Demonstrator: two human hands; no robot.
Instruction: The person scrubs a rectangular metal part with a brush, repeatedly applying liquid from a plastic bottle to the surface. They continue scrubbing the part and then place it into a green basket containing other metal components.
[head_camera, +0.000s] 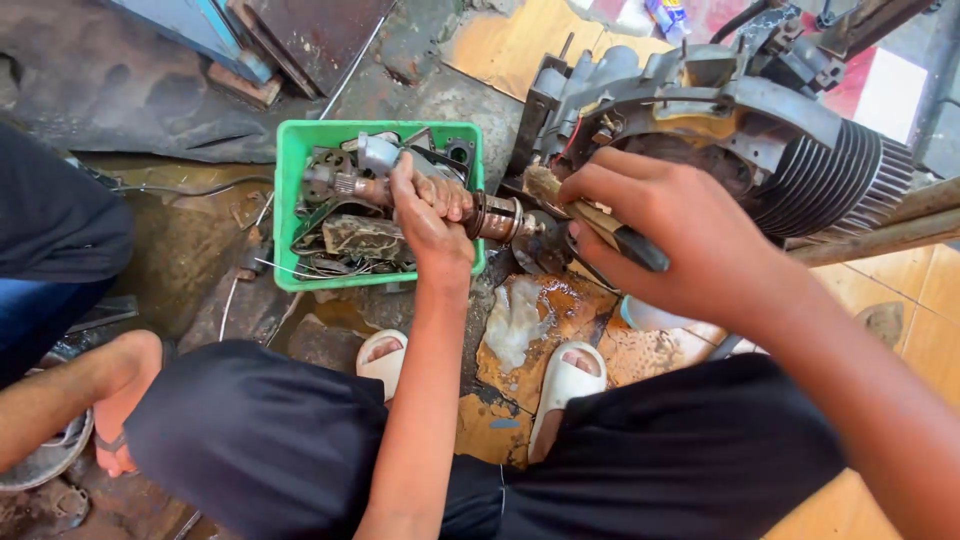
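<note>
Gripping a greasy shaft (495, 216), left hand (428, 212) faces right hand's (665, 235) apparent brush (585, 212).

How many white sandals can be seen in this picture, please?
2. One white sandal is on the foot below the green crate, beside the left forearm. The other white sandal is on the foot to its right, on the stained floor. None seems hidden.
</note>
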